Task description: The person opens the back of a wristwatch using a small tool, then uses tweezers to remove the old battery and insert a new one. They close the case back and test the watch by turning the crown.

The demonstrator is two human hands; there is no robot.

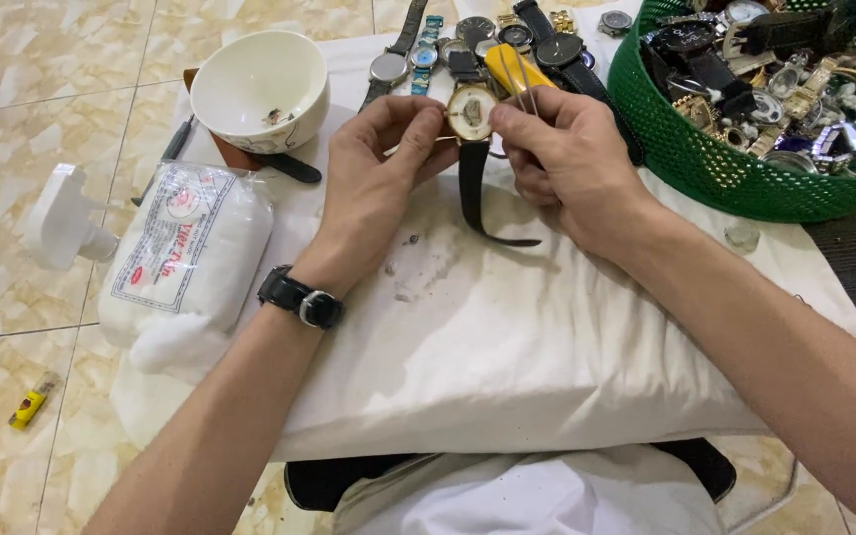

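Left hand (388, 149) pinches the side of a gold watch (472, 111) held up over the white pillow (507, 337), its black strap hanging straight down, while the right hand (557, 149), just beside it, grips a yellow-handled tool (513, 67) touching the watch.

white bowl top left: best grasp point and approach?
Probably pinch the white bowl at its near rim from above: it stands upright and open, with a thin flared lip. The left side faces bare floor; the right side is closer to the left hand and watches.
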